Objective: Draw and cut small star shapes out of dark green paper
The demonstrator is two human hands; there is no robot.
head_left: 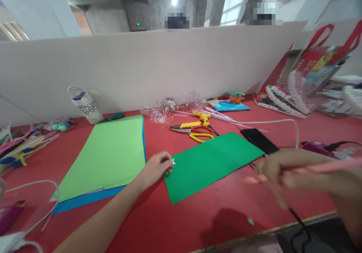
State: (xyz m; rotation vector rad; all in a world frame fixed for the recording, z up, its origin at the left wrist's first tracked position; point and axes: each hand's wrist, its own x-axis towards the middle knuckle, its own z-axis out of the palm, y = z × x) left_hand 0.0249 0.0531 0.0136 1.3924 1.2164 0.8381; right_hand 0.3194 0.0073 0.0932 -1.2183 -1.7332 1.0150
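My left hand point(157, 168) is closed in a pinch on a tiny white star point(173, 161) at the left edge of a dark green sheet point(209, 164) lying on the red table point(169, 223). My right hand point(278, 175), blurred by motion at the right, is wrapped round a pink stick point(319, 168) that points left and hovers above the table near the sheet's right corner.
A light green sheet point(110, 155) on a blue one lies at left. Yellow scissors point(194, 130), a yellow glue gun point(202, 118), a black phone point(259, 140), a white cable, a white bottle point(85, 106), pipe cleaners point(19, 147) and a white partition wall surround the work area.
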